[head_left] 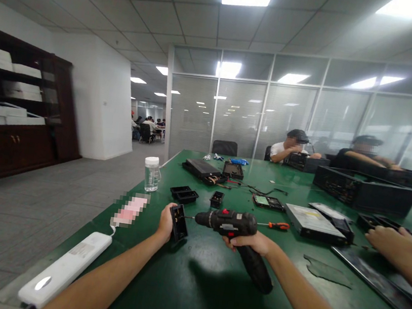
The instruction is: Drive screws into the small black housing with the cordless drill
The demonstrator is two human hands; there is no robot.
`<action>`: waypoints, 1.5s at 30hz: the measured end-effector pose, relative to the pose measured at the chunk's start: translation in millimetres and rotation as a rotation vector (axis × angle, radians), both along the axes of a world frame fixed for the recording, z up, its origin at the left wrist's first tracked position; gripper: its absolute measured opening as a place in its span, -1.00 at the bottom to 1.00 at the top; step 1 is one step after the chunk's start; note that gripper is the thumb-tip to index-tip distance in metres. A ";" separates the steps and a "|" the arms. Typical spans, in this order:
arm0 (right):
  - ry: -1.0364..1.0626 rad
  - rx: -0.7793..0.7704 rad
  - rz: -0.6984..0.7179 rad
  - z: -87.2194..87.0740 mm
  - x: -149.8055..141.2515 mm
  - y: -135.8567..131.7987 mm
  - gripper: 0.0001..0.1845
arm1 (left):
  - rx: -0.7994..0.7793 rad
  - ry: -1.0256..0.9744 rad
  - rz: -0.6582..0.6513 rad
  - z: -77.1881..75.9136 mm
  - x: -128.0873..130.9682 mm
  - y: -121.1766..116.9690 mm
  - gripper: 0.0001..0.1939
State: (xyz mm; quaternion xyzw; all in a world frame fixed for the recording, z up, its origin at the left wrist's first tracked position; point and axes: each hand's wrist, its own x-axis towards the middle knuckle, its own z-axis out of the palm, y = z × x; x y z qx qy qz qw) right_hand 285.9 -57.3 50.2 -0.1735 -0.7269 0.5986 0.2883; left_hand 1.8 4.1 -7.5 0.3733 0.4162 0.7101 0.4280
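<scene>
Over the glossy green worktop (148, 294), the right hand (255, 243) wraps its grip round one black pistol-shaped power drill (229, 222), its slim bit (190, 217) facing one boxy black plastic tray (180, 224) clamped in the left hand (166, 223).

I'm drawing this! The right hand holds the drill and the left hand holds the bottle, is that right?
Not quite: the left hand holds a black tray, not the bottle; the head view shows it. The right hand does hold the drill.
</scene>
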 end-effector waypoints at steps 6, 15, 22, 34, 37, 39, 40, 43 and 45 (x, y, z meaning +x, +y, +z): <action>-0.029 0.024 0.027 2.8 -1.1 -2.0 -0.76 | -0.057 -0.114 0.012 -2.3 1.3 -2.7 -0.70; -0.057 0.005 0.003 2.5 -1.8 -2.7 -0.74 | -0.023 -0.095 0.021 -4.6 0.2 2.2 -0.72; -0.061 0.019 0.012 2.4 0.7 -1.4 -0.76 | 0.012 -0.039 0.010 -4.7 -1.2 3.5 -0.73; -0.054 0.008 -0.006 4.9 -2.4 -4.4 -0.73 | 0.014 0.009 0.034 -2.8 -1.7 0.8 -0.69; -0.063 0.023 0.000 5.9 -2.4 -4.9 -0.73 | 0.017 0.009 0.034 -3.4 -1.9 1.1 -0.70; -0.076 0.022 -0.006 5.9 -2.3 -5.0 -0.73 | 0.011 -0.002 0.029 -3.5 -1.8 1.6 -0.69; -0.080 0.017 -0.012 5.6 -2.2 -4.9 -0.73 | 0.006 -0.006 0.026 -3.6 -1.7 1.7 -0.69; -0.078 0.004 -0.022 4.0 -1.7 -4.1 -0.72 | 0.007 0.012 0.027 -3.5 -1.7 1.7 -0.70; -0.070 0.001 -0.016 3.0 -1.2 -3.6 -0.72 | 0.025 0.031 0.031 -3.3 -1.8 1.3 -0.71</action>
